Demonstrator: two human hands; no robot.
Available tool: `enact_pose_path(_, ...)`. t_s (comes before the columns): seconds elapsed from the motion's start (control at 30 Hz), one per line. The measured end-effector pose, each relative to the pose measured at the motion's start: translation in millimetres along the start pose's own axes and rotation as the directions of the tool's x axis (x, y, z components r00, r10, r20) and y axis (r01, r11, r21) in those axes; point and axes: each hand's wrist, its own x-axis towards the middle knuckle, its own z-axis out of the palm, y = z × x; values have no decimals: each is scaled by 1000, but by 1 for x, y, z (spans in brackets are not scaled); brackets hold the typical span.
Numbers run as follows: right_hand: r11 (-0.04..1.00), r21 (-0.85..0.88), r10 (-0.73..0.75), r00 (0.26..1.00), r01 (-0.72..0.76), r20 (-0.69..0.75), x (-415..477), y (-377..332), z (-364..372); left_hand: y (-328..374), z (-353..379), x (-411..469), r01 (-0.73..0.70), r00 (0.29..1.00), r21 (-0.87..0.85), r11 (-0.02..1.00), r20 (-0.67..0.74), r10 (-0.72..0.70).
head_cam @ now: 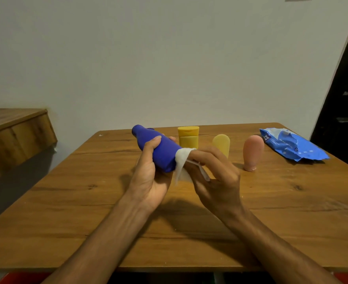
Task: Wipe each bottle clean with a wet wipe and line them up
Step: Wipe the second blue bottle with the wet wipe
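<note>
My left hand (148, 173) grips a blue bottle (158, 149), held tilted above the wooden table (66, 201) with its narrow end pointing up and left. My right hand (216, 177) pinches a white wet wipe (182, 160) against the bottle's lower end. Behind the hands stand three more bottles: a yellow bottle with a flat cap (188, 136), a pale yellow rounded bottle (222, 143) partly hidden by my right fingers, and a pink rounded bottle (252, 152) standing upside down on its cap.
A blue pack of wet wipes (291, 147) lies torn open at the back right of the table. A wooden ledge (15, 128) juts from the wall at left. A dark doorway (345, 99) is at right. The wall runs right behind the table.
</note>
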Motion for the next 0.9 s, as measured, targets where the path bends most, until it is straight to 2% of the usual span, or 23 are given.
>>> enact_pose_path(0.07,1000,1,1,1000,-1,-1,0,-1,0,0,1,-1,1,1000,3,1000,-3,-1)
enact_pose_path(0.2,998,23,-62,994,60,93,-2,-5,1,-1,1,-3,27,1000,36,999,-5,-27)
enact_pose_path(0.37,999,21,39,998,-40,40,1,-6,-2,0,0,-2,17,1000,1,1000,-20,-17)
enact_pose_path(0.5,998,26,-55,989,52,139,-5,-9,0,-2,-1,-4,51,999,32,998,6,-51)
enact_pose_path(0.67,990,38,132,990,-134,42,-3,-2,-5,-2,-3,-1,23,1000,-32,999,1,-23)
enact_pose_path(0.8,997,66,27,995,-34,100,-6,-9,-2,-4,-3,-4,39,999,42,998,7,-39)
enact_pose_path(0.9,987,88,127,990,-132,60,-5,-8,-2,-3,-2,-3,32,999,13,999,-1,-32)
